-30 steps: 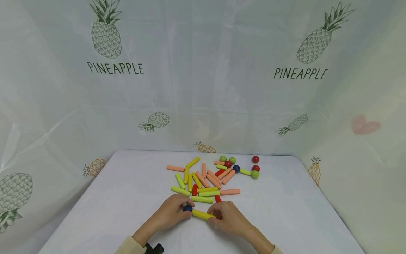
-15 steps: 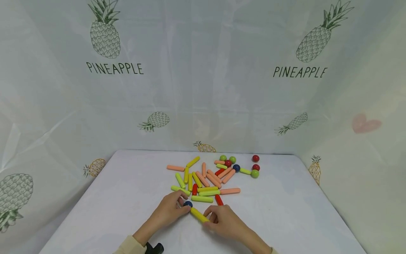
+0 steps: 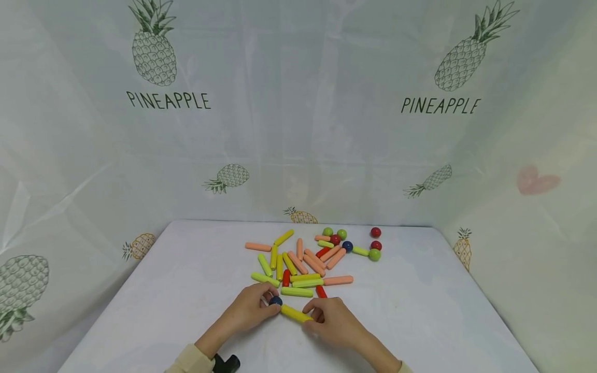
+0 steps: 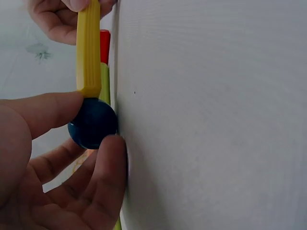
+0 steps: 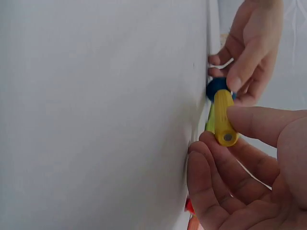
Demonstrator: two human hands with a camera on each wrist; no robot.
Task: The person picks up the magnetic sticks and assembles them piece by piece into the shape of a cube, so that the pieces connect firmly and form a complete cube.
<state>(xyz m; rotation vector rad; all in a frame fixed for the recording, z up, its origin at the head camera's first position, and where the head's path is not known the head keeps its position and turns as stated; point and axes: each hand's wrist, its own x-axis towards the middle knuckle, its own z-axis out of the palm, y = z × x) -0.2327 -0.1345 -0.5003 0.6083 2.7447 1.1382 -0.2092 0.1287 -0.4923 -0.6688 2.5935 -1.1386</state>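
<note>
My left hand (image 3: 249,308) pinches a dark blue ball (image 4: 93,125) between thumb and fingers, close to the table surface. Against that ball sits one end of a ridged yellow rod (image 3: 294,313). Its other end is pinched by my right hand (image 3: 333,322), thumb on one side and fingers on the other. In the right wrist view, a small grey disc (image 5: 228,137) shows in the rod's near end. Just beyond both hands lie a lime green rod (image 3: 297,292) and a red rod (image 3: 321,291), the latter partly hidden by the right hand.
Several yellow, salmon, lime and red rods are spread behind the hands, one salmon rod (image 3: 338,280) among them. Green, red and blue balls, such as a red ball (image 3: 375,232), lie at the back right. A black object (image 3: 227,364) is by the left sleeve.
The yellow rod's right-hand end swung toward the person, then partly back away, and the right hand moved with it. The blue ball shifted slightly away from the person. Both hands kept their hold.
</note>
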